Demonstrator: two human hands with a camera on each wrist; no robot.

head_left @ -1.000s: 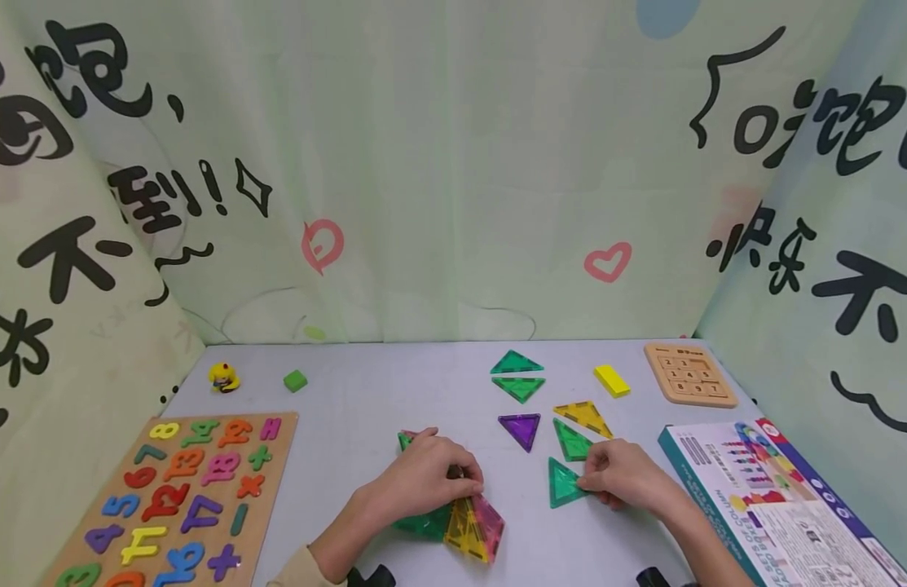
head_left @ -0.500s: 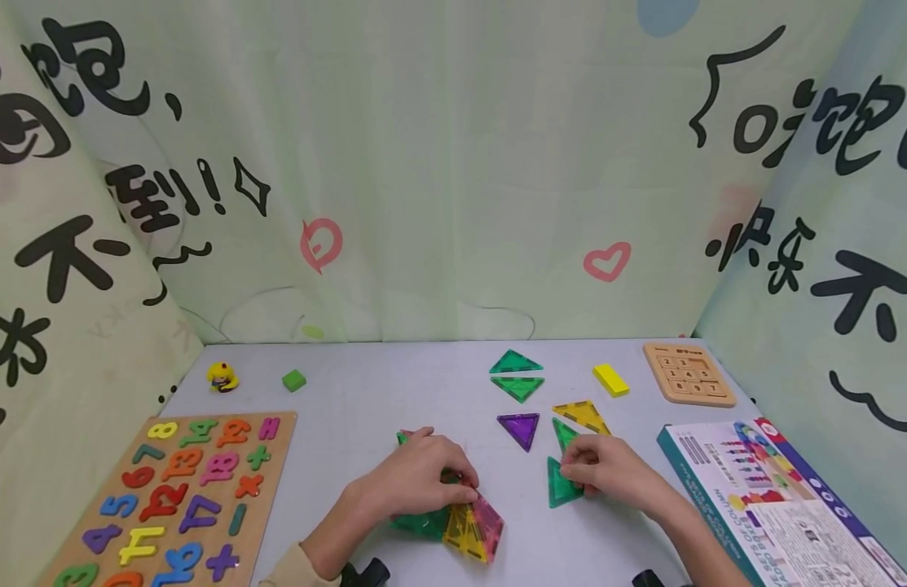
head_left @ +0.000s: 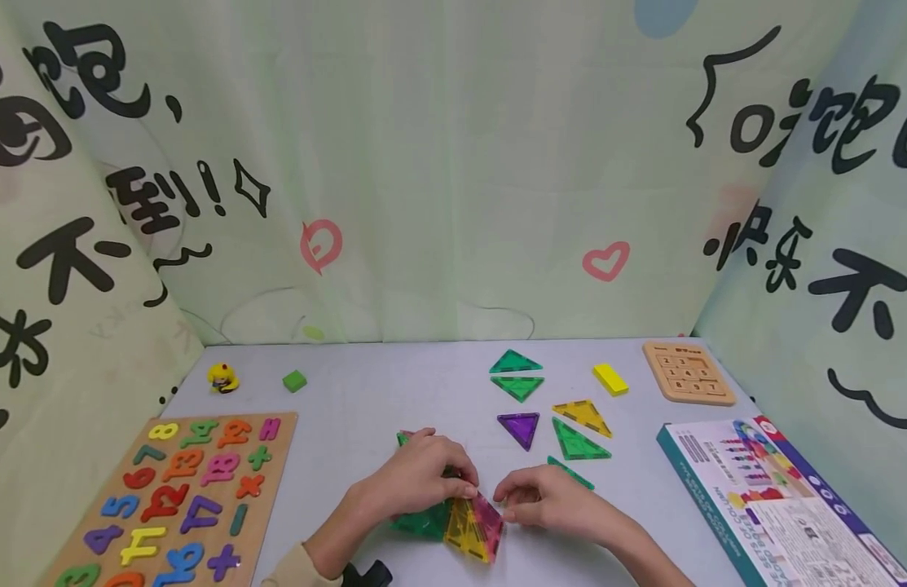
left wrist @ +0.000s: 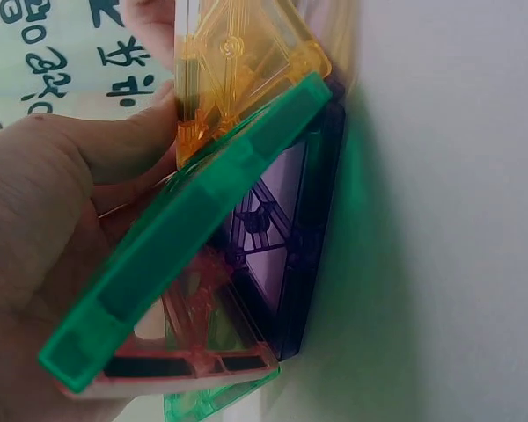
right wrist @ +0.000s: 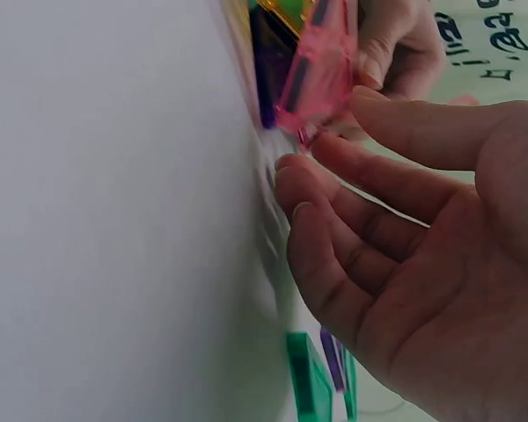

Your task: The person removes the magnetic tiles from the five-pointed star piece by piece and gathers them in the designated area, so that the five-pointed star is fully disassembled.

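My left hand (head_left: pixel 424 477) grips the top of a small structure of translucent magnetic tiles standing on the table. A yellow tile (head_left: pixel 464 530) and a pink tile (head_left: pixel 490 520) face the right side in the head view, with a green tile (head_left: pixel 422 523) under the hand. From the left wrist, a purple tile (left wrist: pixel 312 211) shows low against the table, behind a slanting green tile edge. My right hand (head_left: pixel 552 501) is beside the pink tile, its fingers loosely bent and fingertips right at the tile's edge (right wrist: pixel 321 70). Behind that hand lies a partly hidden green triangle tile (head_left: pixel 573 473).
Loose triangle tiles lie beyond the hands: purple (head_left: pixel 519 430), yellow (head_left: pixel 583 416), green (head_left: pixel 579 443) and a green pair (head_left: pixel 517 387). A number board (head_left: pixel 284 440) stands left, a printed box (head_left: pixel 790 505) right. Farther back are a yellow block (head_left: pixel 610 380) and wooden board (head_left: pixel 689 373).
My right hand has left the green triangle tile and moved left to the pink side of the structure. My left hand keeps its grip, nearly still.
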